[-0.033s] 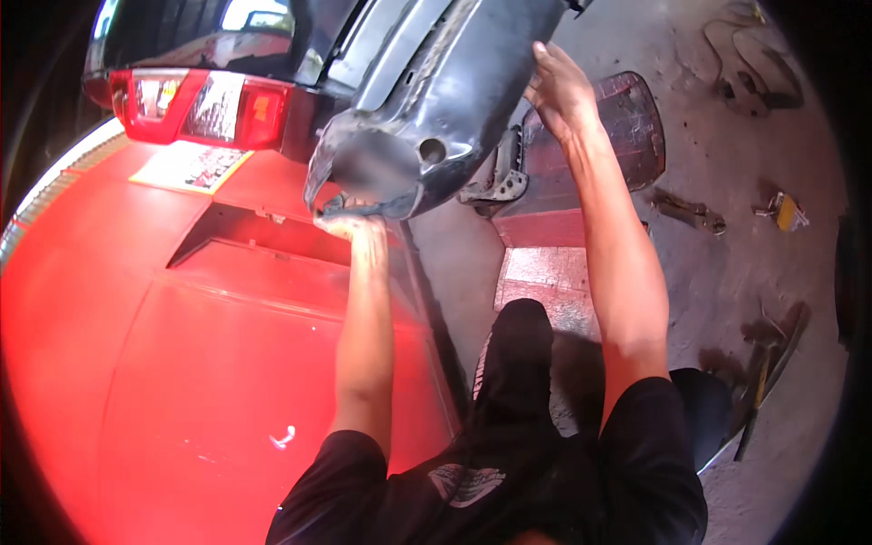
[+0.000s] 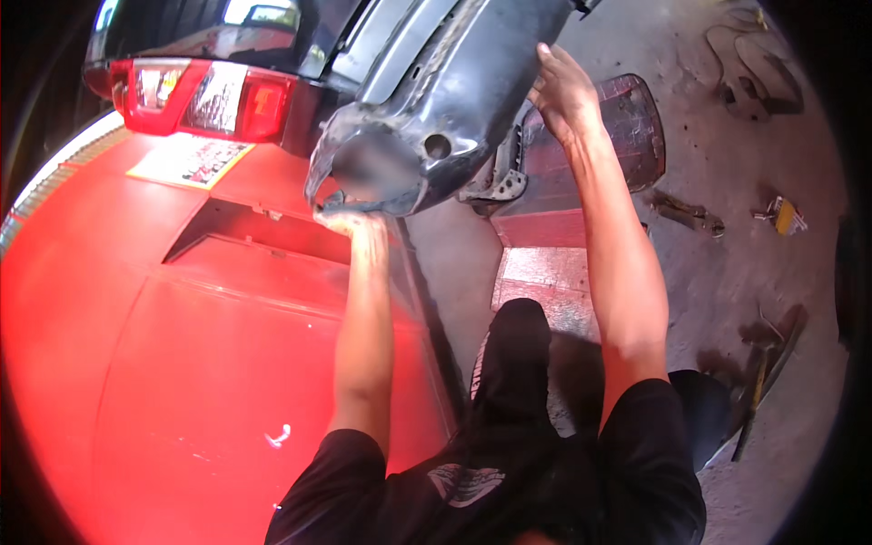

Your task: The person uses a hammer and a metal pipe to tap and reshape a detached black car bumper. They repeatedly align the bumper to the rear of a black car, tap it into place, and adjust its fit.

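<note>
A black car bumper (image 2: pixel 486 86) reaches from the top of the view toward me, its near end hollow with a small round hole beside the opening. My left hand (image 2: pixel 352 223) is under that near end, palm up, its fingers closed round the lower rim and partly hidden by it. Along the bumper's right side, my right hand (image 2: pixel 565 98) presses with curled fingers, some of them out of sight. Left of the bumper is a dark car body (image 2: pixel 209 36) with a red and clear tail light (image 2: pixel 204 100).
A large red painted surface (image 2: pixel 236 363) with a recess fills the left. Right of the bumper stands a worn, reddish seat-like object (image 2: pixel 627 127). Tools lie on the floor: pliers-like metal (image 2: pixel 688 214), a yellow-and-metal item (image 2: pixel 783 216), a hammer-like tool (image 2: pixel 756 391) and a cable (image 2: pixel 718 54).
The tail light and car body sit slightly higher in the view. Both hands keep their places on the bumper, which has barely shifted.
</note>
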Action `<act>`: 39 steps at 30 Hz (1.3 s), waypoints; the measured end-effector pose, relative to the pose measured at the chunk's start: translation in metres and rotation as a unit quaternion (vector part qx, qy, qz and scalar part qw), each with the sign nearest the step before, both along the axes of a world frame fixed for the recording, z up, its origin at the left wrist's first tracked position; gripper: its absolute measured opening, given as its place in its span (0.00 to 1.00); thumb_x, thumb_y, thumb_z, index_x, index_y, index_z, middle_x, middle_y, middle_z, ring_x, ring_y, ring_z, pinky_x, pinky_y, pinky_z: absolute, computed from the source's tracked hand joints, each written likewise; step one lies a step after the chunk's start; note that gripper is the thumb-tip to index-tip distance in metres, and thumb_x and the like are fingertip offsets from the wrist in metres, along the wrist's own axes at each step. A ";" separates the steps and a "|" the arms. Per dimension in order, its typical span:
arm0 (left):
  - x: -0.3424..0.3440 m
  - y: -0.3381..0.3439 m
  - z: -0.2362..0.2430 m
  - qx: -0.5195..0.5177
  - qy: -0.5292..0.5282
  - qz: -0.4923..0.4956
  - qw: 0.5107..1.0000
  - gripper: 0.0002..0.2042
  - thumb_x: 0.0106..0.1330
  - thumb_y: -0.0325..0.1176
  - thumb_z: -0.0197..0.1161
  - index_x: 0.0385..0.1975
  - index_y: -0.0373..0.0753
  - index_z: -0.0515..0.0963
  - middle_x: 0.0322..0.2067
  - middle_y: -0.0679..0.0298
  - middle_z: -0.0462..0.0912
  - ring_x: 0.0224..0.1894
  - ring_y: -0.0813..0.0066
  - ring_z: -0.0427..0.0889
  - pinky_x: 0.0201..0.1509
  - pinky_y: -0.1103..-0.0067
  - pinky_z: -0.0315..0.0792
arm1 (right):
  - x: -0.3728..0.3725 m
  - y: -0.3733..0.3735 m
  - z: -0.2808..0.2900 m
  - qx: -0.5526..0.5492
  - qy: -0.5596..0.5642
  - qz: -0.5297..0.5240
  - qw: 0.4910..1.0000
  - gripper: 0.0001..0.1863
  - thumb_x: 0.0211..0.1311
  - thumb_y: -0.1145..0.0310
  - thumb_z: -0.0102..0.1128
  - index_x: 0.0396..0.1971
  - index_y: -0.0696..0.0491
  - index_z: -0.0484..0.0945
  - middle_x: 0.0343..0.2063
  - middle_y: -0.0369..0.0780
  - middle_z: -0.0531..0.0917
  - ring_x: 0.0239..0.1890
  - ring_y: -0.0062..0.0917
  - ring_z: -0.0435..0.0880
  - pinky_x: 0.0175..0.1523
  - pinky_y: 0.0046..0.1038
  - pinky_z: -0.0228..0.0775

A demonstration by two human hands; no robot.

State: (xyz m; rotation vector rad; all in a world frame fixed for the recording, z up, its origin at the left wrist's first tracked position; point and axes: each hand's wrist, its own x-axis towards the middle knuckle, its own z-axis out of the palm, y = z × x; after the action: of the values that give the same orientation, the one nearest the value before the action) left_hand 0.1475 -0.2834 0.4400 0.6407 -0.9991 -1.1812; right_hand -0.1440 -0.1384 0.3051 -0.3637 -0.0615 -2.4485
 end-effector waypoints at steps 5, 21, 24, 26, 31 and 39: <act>0.010 0.000 0.000 0.001 -0.013 -0.048 0.999 0.24 0.67 0.59 0.46 0.25 0.40 0.65 0.22 0.65 0.64 0.22 0.71 0.68 0.31 0.74 0.71 | 0.028 0.004 0.001 0.024 0.018 -0.030 0.999 0.16 0.75 0.65 0.55 0.56 0.57 0.74 0.48 0.39 0.82 0.48 0.27 0.82 0.54 0.32 0.74; 0.035 -0.008 -0.032 -0.107 0.023 -0.333 0.937 0.25 0.78 0.56 0.42 0.62 0.45 0.70 0.58 0.61 0.74 0.63 0.66 0.69 0.64 0.65 0.60 | 0.075 0.044 0.041 0.432 0.125 -0.307 0.838 0.29 0.70 0.70 0.59 0.69 0.57 0.64 0.51 0.47 0.83 0.50 0.31 0.83 0.54 0.30 0.75; 0.053 -0.013 -0.060 -0.099 0.022 -0.302 0.948 0.18 0.77 0.49 0.52 0.54 0.42 0.73 0.48 0.68 0.73 0.50 0.77 0.72 0.55 0.78 0.67 | 0.140 0.047 0.073 0.457 0.283 -0.492 0.685 0.27 0.71 0.69 0.58 0.68 0.59 0.68 0.54 0.46 0.82 0.53 0.27 0.80 0.60 0.25 0.67; 0.059 -0.009 -0.077 -0.137 -0.051 -0.260 0.955 0.16 0.76 0.45 0.57 0.51 0.38 0.73 0.45 0.71 0.71 0.46 0.81 0.71 0.53 0.81 0.70 | 0.168 0.039 0.085 0.404 0.320 -0.554 0.653 0.28 0.72 0.68 0.57 0.69 0.59 0.66 0.62 0.47 0.76 0.61 0.27 0.75 0.66 0.26 0.63; 0.088 0.025 -0.119 -0.001 -0.031 -0.385 0.922 0.19 0.72 0.38 0.64 0.59 0.40 0.72 0.55 0.65 0.77 0.62 0.73 0.72 0.65 0.73 0.68 | 0.206 0.012 0.093 0.417 0.381 -0.571 0.595 0.35 0.73 0.67 0.56 0.75 0.56 0.53 0.73 0.47 0.61 0.74 0.33 0.58 0.76 0.34 0.45; 0.156 0.078 -0.001 -0.212 -0.062 -0.668 0.710 0.16 0.67 0.44 0.66 0.43 0.38 0.80 0.38 0.63 0.82 0.43 0.71 0.81 0.47 0.73 0.75 | 0.176 0.025 0.084 0.466 0.444 -0.589 0.488 0.40 0.69 0.68 0.61 0.76 0.54 0.50 0.72 0.47 0.59 0.72 0.36 0.59 0.76 0.36 0.48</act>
State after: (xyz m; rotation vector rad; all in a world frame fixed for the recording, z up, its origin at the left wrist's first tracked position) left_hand 0.3035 -0.2056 0.4386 -0.5845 -1.8797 -2.0246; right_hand 0.0320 -0.1131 0.3894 -1.3743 2.5974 -2.3835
